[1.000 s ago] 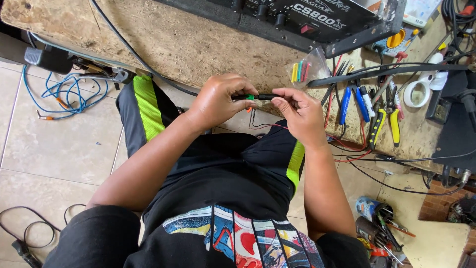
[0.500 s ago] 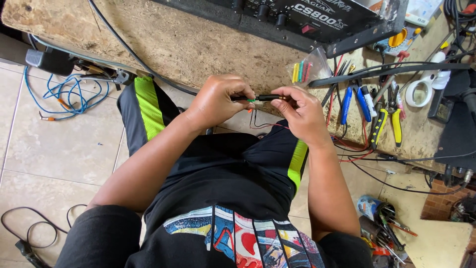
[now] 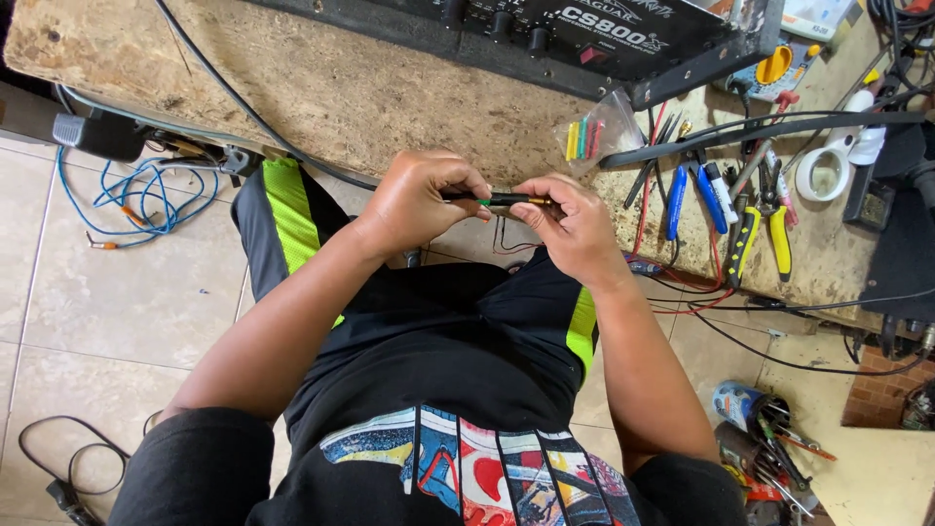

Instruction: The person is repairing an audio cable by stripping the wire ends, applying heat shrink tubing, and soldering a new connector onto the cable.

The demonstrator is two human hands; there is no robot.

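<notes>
Almost nothing is moved since the earlier frames: both hands are kept together at the middle of the frame, only shifted slightly.

A thin green and black rod-like piece (image 3: 504,199) is grasped at its two ends, by the fingers of the left hand (image 3: 421,200) and of the right hand (image 3: 573,226), and it is held level over the lap, just before the edge of the workbench (image 3: 321,93), probably so that both ends are steadied. Thin dark wires (image 3: 506,239) hang under it. Pliers with yellow handles (image 3: 765,234) and a small bag of coloured pieces (image 3: 592,134) are laid at the upper right, within reach. A black amplifier (image 3: 584,34) stands at the upper middle.
</notes>
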